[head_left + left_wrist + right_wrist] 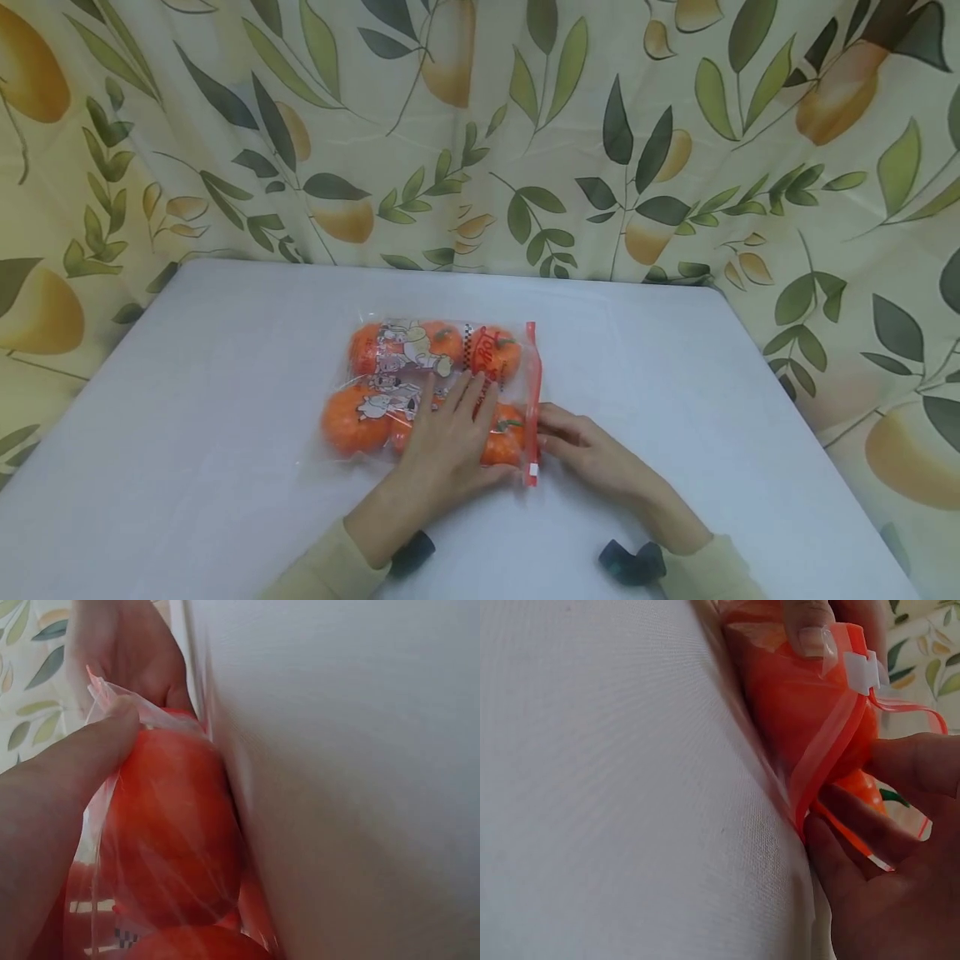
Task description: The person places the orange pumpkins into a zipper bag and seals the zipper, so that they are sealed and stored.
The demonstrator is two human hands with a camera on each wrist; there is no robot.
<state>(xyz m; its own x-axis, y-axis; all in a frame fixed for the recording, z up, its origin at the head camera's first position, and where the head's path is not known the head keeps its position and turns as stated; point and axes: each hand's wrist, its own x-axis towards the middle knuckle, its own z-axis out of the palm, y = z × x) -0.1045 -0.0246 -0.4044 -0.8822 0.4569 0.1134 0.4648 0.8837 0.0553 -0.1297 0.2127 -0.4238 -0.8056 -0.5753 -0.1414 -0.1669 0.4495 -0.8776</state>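
Observation:
A clear zip bag (405,375) with a red-edged mouth and cartoon print lies flat on the table, holding several small orange pumpkins (352,421) with green stems. Across its near half rests my left hand (450,442), palm down, fingers extended over the plastic. At the bag's right end my right hand (588,450) reaches into the mouth. The right wrist view shows its thumb and fingers about the nearest orange pumpkin (802,712); where the fingertips end is partly hidden. A white slider (862,673) sits at the near end of the spread red zip.
The bag lies on a white-covered table (225,350). Behind stands a curtain (480,167) printed with leaves and fruit. Dark wrist-worn devices (633,562) show below both hands.

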